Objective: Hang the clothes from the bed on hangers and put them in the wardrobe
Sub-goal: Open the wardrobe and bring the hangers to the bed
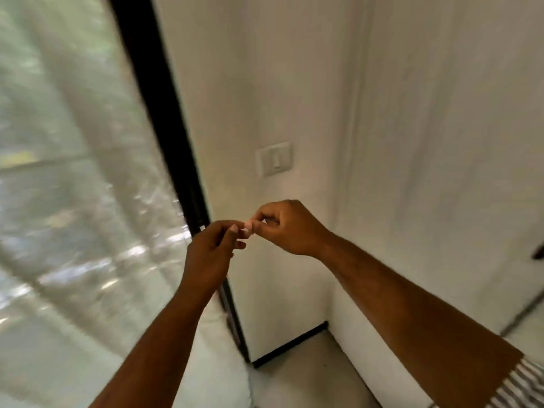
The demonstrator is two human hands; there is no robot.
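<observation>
My left hand (210, 248) and right hand (287, 228) meet at the centre, curled fingertips (235, 228) touching each other. Through the blur I cannot tell whether they pinch anything. A white rectangular wall switch (273, 159) sits at 12 o'clock, a black-framed glass window (73, 172) at 10 o'clock. The clothes and hangers are out of view.

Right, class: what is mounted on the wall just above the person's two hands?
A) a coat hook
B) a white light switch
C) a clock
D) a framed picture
B: a white light switch sits on the wall above the left hand and right hand, whose fingertips meet below it.
</observation>
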